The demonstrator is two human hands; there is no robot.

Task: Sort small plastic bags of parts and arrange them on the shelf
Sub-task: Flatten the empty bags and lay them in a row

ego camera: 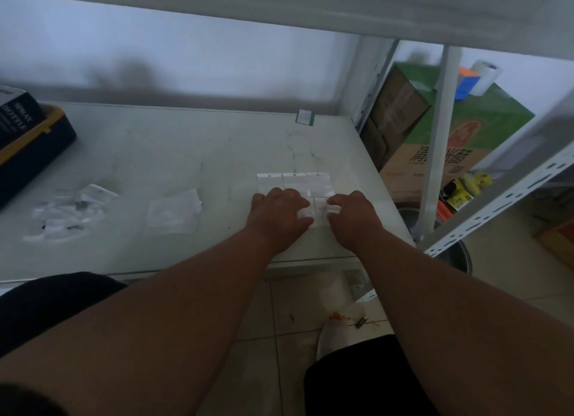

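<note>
**Head view: two hands line up a little bag on the shelf**

Head view shows a small clear plastic bag (320, 212) lying flat between the two hands, on the white shelf board (186, 154). The left hand (279, 212) presses down on its left side with bent fingers. The right hand (352, 212) pinches its right edge. Both hands are holding this bag.

Just past the fingertips sits a neat row of three clear bags with white tops (293, 181). Their white tops point away from the person, so their long sides run away from the person too. The held bag looks turned the same way, but the hands hide much of it, so I cannot be sure.

What could go wrong? The bags are light and slippery. A push from a finger could slide the neat row out of line. The held bag could end up crooked.

Far off to the left of the left hand lie a single flat clear bag (174, 212) and a messy pile of clear bags (70, 212).
</note>
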